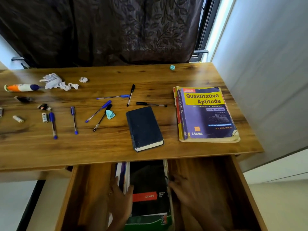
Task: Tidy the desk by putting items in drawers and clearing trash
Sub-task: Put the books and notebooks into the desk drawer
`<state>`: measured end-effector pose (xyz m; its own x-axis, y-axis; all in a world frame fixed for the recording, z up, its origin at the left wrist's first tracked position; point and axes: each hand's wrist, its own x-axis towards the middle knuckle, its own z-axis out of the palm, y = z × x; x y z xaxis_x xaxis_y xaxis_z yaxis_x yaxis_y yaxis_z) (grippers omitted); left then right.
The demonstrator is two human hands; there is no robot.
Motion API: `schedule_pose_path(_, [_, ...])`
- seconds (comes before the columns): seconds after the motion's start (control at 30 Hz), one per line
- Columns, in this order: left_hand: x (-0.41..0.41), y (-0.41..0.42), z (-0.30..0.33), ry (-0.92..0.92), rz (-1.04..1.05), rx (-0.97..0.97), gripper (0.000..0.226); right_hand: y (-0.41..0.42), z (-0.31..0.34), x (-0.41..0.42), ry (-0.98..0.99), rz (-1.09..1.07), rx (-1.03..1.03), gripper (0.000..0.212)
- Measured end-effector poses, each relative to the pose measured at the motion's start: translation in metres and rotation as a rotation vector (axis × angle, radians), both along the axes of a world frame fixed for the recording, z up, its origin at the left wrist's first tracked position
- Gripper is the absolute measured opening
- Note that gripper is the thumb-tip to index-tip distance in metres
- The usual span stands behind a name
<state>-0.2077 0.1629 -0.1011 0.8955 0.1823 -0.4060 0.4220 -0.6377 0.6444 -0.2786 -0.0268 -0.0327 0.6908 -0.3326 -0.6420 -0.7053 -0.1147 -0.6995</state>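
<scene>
— Where the open wooden drawer (208, 189) sits pulled out below the desktop, we find a stack of notebooks, a black spiral pad with a red label (148, 189) on top. Our left hand (120, 200) grips the stack's left edge, thumb curled over the pad.

— And our right hand (185, 191)?

— Blurred, against the stack's right edge — we cannot tell its grip. Up on the wooden desk (116, 147) lie a dark blue hardcover book (144, 128), a purple-and-yellow textbook (206, 114), scattered pens and crumpled white paper (56, 82).

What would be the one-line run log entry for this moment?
phase: stowing notebooks | left hand: grips stack | right hand: at stack edge, blurred | black spiral pad: in open drawer | desk: pens, books, paper
</scene>
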Motion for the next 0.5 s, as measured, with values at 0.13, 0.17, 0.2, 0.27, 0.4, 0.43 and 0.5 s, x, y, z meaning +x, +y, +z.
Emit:
schedule_pose_path(0.13, [-0.019,-0.031,0.031,-0.334,-0.119,0.095,0.058,-0.038,0.034,-0.001,-0.357,-0.348,-0.48,0.017])
schedule_pose_path(0.17, [-0.023,-0.043,0.044,-0.482,-0.228,0.042,0.054,-0.051,0.045,0.001,-0.425,-0.42,-0.595,0.017])
schedule_pose_path(0.2, [-0.026,-0.056,0.055,-0.604,-0.345,-0.036,0.052,-0.067,0.058,0.004,-0.481,-0.469,-0.69,0.017])
schedule_pose_path(0.27, [-0.025,-0.085,0.078,-0.697,-0.542,-0.199,0.05,-0.101,0.082,0.013,-0.544,-0.532,-0.822,0.02])
schedule_pose_path(0.4, [0.0,-0.153,0.114,-0.519,-0.687,-0.345,0.063,-0.168,0.099,0.04,-0.307,-0.522,-0.884,0.042])
schedule_pose_path(0.43, [0.01,-0.17,0.119,-0.437,-0.66,-0.335,0.068,-0.182,0.095,0.045,-0.238,-0.491,-0.794,0.049])
schedule_pose_path(0.5, [0.03,-0.196,0.13,-0.215,-0.562,-0.363,0.071,-0.2,0.085,0.053,-0.208,-0.422,-0.537,0.056])
